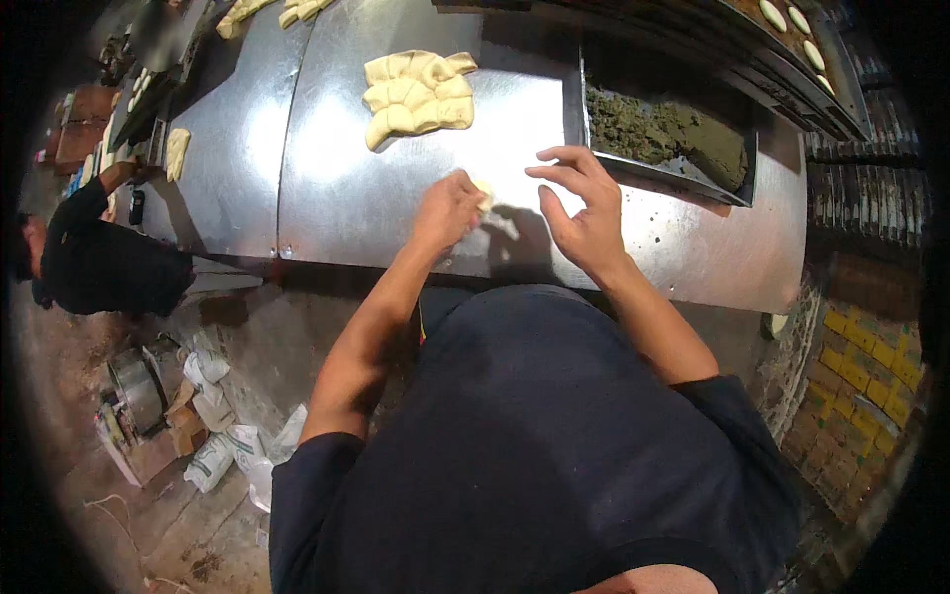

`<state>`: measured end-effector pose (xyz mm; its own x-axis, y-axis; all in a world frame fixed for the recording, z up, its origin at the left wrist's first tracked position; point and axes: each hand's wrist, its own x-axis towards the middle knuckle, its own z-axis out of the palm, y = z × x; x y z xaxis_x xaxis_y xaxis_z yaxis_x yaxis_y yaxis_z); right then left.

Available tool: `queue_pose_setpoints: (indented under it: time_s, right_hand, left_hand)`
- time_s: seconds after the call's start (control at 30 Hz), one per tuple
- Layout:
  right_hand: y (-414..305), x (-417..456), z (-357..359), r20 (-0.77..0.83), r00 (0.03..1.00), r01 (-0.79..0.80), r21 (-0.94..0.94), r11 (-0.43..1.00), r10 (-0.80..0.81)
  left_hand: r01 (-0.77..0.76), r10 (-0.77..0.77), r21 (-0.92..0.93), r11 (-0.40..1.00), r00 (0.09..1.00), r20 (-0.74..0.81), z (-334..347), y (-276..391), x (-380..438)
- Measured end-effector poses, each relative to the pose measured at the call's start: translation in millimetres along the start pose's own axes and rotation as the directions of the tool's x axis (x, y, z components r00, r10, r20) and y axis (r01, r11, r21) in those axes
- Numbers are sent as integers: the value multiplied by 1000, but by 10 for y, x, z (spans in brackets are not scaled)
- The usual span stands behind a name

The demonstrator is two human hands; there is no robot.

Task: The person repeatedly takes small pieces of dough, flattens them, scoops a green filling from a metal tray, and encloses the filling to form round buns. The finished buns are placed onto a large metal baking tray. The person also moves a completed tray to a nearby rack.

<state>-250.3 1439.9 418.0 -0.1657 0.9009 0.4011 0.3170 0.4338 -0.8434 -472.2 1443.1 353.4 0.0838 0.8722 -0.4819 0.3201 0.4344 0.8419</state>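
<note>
Between the fingers of my left hand (pixel 447 211) is a small piece of pale dough (pixel 483 196), partly hidden by the fingers, held over the shiny metal table (pixel 356 215). To its right, my right hand (pixel 586 204) is raised with its fingers spread and nothing in it. Several pale dough pieces (pixel 419 93) lie side by side in rows beyond my hands. At the back right, a rectangular metal tray (pixel 672 177) holds a greenish-brown, crumbly filling (pixel 660 130).
A co-worker (pixel 111 245) in dark clothes stands at the table's left end, near a dough strip (pixel 177 154). A baking tray (pixel 787 56) with oval dough pieces stands at upper right. White sacks (pixel 211 460) lie on the floor at lower left.
</note>
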Motion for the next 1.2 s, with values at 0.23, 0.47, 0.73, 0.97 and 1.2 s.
queue_pose_setpoints:
  time_s: [0.23, 0.47, 0.73, 0.97, 1.2]
  right_hand:
    - [32, 579, 655, -34, 992, 122, -46, 991, -124]
    - [661, 285, 1656, 475, 876, 284, -639, 715, 77]
    - [585, 281, 1787, 525, 816, 241, -689, 684, 241]
    - [567, 279, 1741, 535, 831, 247, -600, 761, 151]
    - [605, 146, 1210, 377, 914, -59, -248, 967, 152]
  left_hand:
    - [95, -24, 235, 967, 957, -288, -19, -241, 250]
    - [-115, -325, -676, 728, 810, -488, -615, -534, -3]
    - [-336, -36, -340, 879, 664, -747, -1229, -356, 385]
    - [2, 350, 511, 860, 726, -592, -1039, -206, 1091]
    - [152, 207, 432, 889, 707, -676, -913, -278, 1237]
